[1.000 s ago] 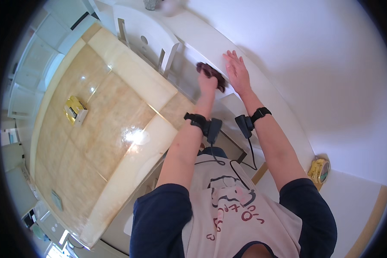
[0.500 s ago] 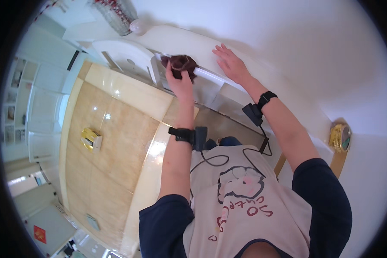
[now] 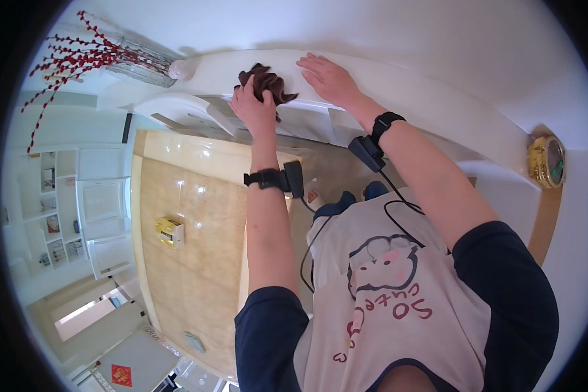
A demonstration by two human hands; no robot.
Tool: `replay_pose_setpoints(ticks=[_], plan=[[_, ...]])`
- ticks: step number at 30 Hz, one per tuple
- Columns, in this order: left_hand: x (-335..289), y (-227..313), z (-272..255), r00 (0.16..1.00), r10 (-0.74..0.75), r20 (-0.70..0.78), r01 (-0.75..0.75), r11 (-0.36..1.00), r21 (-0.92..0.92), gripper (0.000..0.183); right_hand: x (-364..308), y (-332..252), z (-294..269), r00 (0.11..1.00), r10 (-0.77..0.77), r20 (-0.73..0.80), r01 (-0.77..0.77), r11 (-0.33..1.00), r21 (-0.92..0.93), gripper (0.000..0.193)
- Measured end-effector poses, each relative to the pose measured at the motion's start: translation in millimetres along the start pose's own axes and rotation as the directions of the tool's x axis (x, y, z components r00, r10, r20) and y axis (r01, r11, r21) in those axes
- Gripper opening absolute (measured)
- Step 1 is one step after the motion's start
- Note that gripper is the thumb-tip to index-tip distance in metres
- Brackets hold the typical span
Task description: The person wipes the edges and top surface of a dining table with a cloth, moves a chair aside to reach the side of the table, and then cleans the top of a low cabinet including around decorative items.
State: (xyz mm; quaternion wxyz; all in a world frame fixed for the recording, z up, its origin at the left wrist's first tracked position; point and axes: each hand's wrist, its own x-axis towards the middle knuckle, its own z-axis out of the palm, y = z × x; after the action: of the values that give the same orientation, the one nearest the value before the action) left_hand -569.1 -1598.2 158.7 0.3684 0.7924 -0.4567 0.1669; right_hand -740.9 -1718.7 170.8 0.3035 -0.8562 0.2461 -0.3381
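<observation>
A crumpled dark brown cloth (image 3: 268, 82) lies on the front part of a long white cabinet top (image 3: 398, 95). My left hand (image 3: 253, 111) is closed on its near side, thumb and fingers pressing into the fabric. To the right of the cloth, my right hand (image 3: 331, 81) rests on the white top with its fingers stretched out and nothing in them. Each wrist carries a black strap with a small dark box and a cable. Below my hands, open white compartments show under the cabinet's front edge.
A curved white panel (image 3: 179, 104) stands out left of the cloth. Beyond it are a round pale ball (image 3: 179, 70) and a clear vase (image 3: 144, 64) with red berry branches. A gold-rimmed container (image 3: 546, 162) sits far right. A yellow box (image 3: 169, 232) lies on the beige table (image 3: 196, 281).
The cloth in my left hand has moved from the cabinet's front edge up onto the white top. My right hand has come closer to it. The view has shifted.
</observation>
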Motion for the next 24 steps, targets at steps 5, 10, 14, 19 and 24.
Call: replay_pose_setpoints(ticks=[5,10,14,19,24], plan=[[-16,53,17,0.972,0.177,0.153,-0.161,0.981,-0.109,0.046,-4,5,-8,0.998,0.053,-0.026,-0.052,0.997,0.061,0.037],[10,11,7,0.974,0.190,0.128,-0.197,0.979,0.046,0.046,-5,-3,-8,0.999,0.046,-0.021,-0.045,0.998,0.042,0.039],[17,14,20,0.991,0.125,0.039,-0.130,0.971,0.200,0.049,0,-2,-3,0.995,0.077,-0.059,-0.071,0.993,0.098,0.041],[1,55,20,0.924,0.333,0.190,-0.321,0.943,-0.088,0.052,-3,11,-5,0.989,0.108,-0.104,-0.084,0.972,0.218,0.041],[25,-10,15,0.998,0.062,-0.020,-0.057,0.976,0.208,0.044,1,-6,0,0.993,0.086,-0.081,-0.072,0.984,0.161,0.041]])
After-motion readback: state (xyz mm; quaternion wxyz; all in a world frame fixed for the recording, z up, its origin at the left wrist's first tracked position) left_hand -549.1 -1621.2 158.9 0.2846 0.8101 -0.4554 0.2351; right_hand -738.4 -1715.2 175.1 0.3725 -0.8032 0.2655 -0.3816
